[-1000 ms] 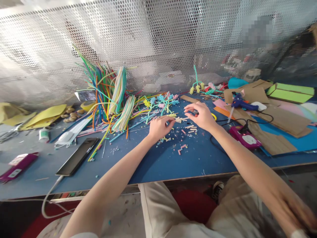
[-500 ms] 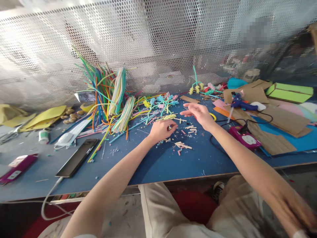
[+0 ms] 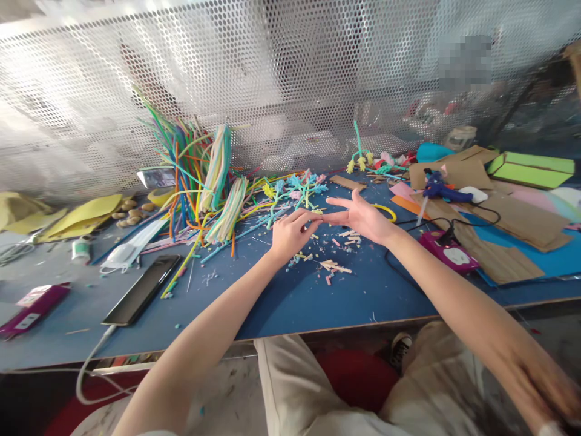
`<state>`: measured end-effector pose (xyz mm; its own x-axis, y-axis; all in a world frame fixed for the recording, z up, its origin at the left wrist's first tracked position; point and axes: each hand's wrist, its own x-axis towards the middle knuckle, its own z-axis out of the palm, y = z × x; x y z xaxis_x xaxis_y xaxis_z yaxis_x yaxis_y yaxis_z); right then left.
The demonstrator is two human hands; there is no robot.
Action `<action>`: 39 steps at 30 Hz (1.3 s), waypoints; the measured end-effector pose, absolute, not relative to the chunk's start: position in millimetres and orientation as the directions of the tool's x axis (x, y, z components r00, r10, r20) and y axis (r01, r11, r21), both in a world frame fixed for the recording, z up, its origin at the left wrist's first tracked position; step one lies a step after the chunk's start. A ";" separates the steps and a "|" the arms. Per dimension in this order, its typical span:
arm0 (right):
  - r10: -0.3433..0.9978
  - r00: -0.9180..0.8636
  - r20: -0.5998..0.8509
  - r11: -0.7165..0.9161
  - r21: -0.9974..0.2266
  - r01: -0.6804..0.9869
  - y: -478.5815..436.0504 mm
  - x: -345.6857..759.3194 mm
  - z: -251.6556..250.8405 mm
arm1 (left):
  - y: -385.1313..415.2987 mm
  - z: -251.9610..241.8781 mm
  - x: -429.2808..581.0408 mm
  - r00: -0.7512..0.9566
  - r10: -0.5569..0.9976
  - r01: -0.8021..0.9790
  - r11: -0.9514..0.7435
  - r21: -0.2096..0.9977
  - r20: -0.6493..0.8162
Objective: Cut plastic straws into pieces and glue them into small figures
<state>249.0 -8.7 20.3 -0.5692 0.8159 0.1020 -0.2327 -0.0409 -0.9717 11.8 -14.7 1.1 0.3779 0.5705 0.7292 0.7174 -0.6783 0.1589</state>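
My left hand (image 3: 294,233) is over the middle of the blue table, thumb and forefinger pinched together. Its fingertips meet the tips of my right hand's fingers; whatever lies in the pinch is too small or hidden to make out. My right hand (image 3: 370,219) is turned partly palm up, its thumb raised and fingers spread. Short cut pieces of pipe cleaner (image 3: 336,266) lie scattered below the hands. Just behind them rest light blue, pink and yellow pipe-cleaner flowers (image 3: 299,184) on stems.
Bundles of pipe cleaners (image 3: 220,169) stand at the back left. A phone (image 3: 141,290) on a white cable and a face mask (image 3: 131,247) lie left. Rightward are a blue glue gun (image 3: 447,191), a purple power strip (image 3: 447,251) and cardboard (image 3: 521,218). A perforated metal screen (image 3: 299,79) bounds the back.
The hands, apart before, now touch at the fingertips. My right hand has turned and opened wider with its thumb up; my left has tipped its pinch toward it.
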 end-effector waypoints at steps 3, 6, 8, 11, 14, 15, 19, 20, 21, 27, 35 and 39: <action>0.799 -0.590 0.115 -0.032 -0.972 -0.232 -9.0 249.0 18.8 | -14.0 0.7 11.7 0.398 0.573 0.725 -0.675 0.138 0.716; 0.798 -0.593 0.108 -0.021 -0.978 -0.206 -8.7 249.1 17.6 | -13.7 -0.2 11.7 0.414 0.591 0.721 -0.677 0.146 0.693; 0.801 -0.590 0.107 -0.013 -0.981 -0.195 -8.3 249.0 16.7 | -13.9 -0.8 11.9 0.428 0.598 0.714 -0.683 0.151 0.678; 0.806 -0.583 0.104 -0.008 -0.983 -0.186 -7.8 248.9 15.4 | -14.4 -1.2 12.2 0.446 0.605 0.711 -0.687 0.150 0.659; 0.799 -0.593 0.103 -0.008 -0.983 -0.181 -7.4 249.6 14.6 | -14.8 -1.4 12.5 0.450 0.622 0.718 -0.678 0.154 0.640; 0.796 -0.596 0.104 -0.006 -0.984 -0.179 -7.2 250.1 14.5 | -14.9 -1.5 12.7 0.450 0.628 0.722 -0.674 0.155 0.635; 0.790 -0.605 0.102 0.011 -0.988 -0.151 -6.2 252.3 14.8 | -14.8 -2.2 13.4 0.451 0.639 0.732 -0.664 0.151 0.623; 0.788 -0.607 0.100 0.015 -0.989 -0.144 -6.0 252.7 15.0 | -14.7 -2.4 13.4 0.451 0.642 0.734 -0.662 0.151 0.620; 0.789 -0.606 0.100 0.018 -0.990 -0.139 -5.8 252.9 15.1 | -14.7 -2.7 13.4 0.453 0.644 0.735 -0.661 0.151 0.616; 0.799 -0.592 0.103 0.012 -0.988 -0.156 -3.9 252.6 14.1 | -14.4 -3.5 12.0 0.458 0.647 0.735 -0.661 0.149 0.610; 0.800 -0.590 0.113 -0.006 -0.981 -0.196 -0.7 254.7 12.9 | -13.4 -3.7 11.9 0.443 0.650 0.728 -0.663 0.176 0.617; 0.793 -0.599 0.110 -0.011 -0.981 -0.194 -3.1 254.2 14.4 | -13.1 -4.7 12.1 0.445 0.643 0.725 -0.667 0.171 0.623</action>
